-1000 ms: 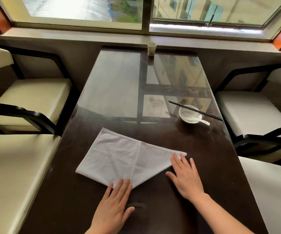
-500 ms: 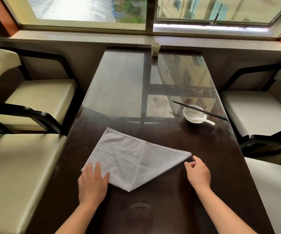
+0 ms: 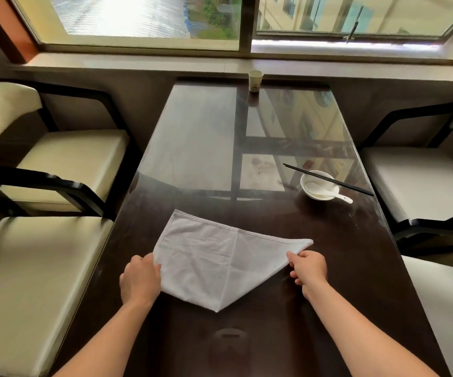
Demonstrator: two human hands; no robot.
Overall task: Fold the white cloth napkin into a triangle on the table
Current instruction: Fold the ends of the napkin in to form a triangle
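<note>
Both hands (image 3: pixel 140 278) newly gripping napkin (image 3: pixel 219 265) corners

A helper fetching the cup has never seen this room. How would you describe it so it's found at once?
Start at the long dark glass-topped table under the window. At its far end, against the sill, stands a small pale paper cup, upright and alone. The only other dishware, a white bowl with spoon and chopsticks, sits nearer on the right.
</note>
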